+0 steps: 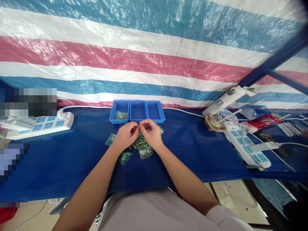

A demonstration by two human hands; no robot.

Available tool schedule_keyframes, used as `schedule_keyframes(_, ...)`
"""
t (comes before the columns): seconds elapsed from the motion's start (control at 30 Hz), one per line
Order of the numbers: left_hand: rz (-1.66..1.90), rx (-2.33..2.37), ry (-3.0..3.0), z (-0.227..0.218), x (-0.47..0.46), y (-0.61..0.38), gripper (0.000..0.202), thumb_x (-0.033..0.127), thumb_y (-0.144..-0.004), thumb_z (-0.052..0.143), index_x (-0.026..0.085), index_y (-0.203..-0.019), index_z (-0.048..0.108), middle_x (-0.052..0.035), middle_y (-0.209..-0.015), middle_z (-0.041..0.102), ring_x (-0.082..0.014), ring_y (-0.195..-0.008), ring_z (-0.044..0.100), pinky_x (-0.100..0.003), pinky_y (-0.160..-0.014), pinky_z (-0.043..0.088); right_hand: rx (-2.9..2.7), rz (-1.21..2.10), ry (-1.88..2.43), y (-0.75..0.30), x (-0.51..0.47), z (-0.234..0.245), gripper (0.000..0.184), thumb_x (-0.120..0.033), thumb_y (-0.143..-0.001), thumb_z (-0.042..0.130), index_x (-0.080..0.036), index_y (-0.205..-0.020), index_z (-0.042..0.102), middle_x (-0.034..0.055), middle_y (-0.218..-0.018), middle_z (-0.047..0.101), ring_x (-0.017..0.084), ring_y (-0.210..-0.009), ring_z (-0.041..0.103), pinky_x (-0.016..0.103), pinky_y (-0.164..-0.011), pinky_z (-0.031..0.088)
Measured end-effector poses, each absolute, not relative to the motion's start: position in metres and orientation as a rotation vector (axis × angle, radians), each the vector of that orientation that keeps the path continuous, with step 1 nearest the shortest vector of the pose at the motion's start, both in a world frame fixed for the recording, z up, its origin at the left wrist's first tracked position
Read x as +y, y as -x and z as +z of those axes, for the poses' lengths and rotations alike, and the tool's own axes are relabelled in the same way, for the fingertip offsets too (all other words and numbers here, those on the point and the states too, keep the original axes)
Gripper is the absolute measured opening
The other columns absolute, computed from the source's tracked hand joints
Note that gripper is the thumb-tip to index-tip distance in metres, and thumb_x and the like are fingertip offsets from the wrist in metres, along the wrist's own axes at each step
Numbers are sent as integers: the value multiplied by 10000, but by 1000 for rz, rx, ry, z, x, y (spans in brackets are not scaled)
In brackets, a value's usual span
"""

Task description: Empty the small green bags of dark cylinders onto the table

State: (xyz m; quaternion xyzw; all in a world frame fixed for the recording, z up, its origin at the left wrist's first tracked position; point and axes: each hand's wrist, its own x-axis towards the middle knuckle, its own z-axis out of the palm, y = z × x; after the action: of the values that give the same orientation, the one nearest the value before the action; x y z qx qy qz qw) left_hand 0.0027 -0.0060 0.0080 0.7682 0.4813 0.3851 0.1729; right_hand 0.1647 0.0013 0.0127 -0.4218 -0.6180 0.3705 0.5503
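My left hand [125, 135] and my right hand [152, 134] meet fingertip to fingertip just in front of the blue bins. Both are pinched closed; whatever lies between the fingers is too small to make out. Beneath them are small clear-and-green plastic bags [145, 150] that seem to hold small metal pieces. Another such bag [125, 156] lies below my left hand, and one [110, 139] peeks out to its left. A few loose metal pieces [132, 147] rest between the hands. Behind stands a blue three-compartment bin [138, 110]; its left compartment contains a bag [120, 115].
White power strips lie at the left [45, 124] and right [249, 146], with cables. At right are a white paper cup bag [225, 101], a clear plastic cup [227, 117] and a red can [264, 121]. A striped tarp [134, 54] hangs behind the blue table [187, 141].
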Motion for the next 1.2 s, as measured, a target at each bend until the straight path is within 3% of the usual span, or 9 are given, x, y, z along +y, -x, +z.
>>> schedule_keyframes(0.2,1294,1575,-2066,7,-5,-1,144,317,-971,536,211,-886,586,34,-686,570,-121,-613,545,-248,-633,428,-1471,880,1016,-163,0,14,177,-339,-871,674,-228,-1009,676,62,-1015,735,192,-893,690,305,-694,566)
schedule_keyframes(0.63,1419,1667,-1992,5,-4,-2,150,332,-967,539,204,-922,605,6,-760,628,-133,-674,586,-257,-691,457,-1474,824,1044,-164,2,10,174,-326,-874,682,-227,-1014,710,52,-931,740,193,-845,699,304,-690,587)
schedule_keyframes(0.77,1440,1658,-1958,6,-5,-4,170,340,-963,549,201,-1009,635,15,-731,615,-133,-670,593,-254,-703,471,-1491,807,1068,-165,4,5,181,-330,-878,679,-224,-1016,729,55,-950,747,190,-841,698,306,-711,592)
schedule_keyframes(1.0,1454,1690,-1929,7,-7,-5,177,351,-963,554,203,-987,649,49,-619,561,-113,-560,560,-238,-635,458,-1520,764,1055,-166,2,10,188,-355,-907,657,-232,-1018,746,64,-983,730,185,-844,687,305,-711,583)
schedule_keyframes(1.2,1482,1560,-1894,10,-11,-6,177,348,-975,538,210,-1029,634,-29,-904,753,-170,-843,723,-281,-807,542,-1439,812,1141,-169,3,12,251,-442,-919,652,-241,-1021,763,44,-866,731,186,-766,670,316,-688,570)
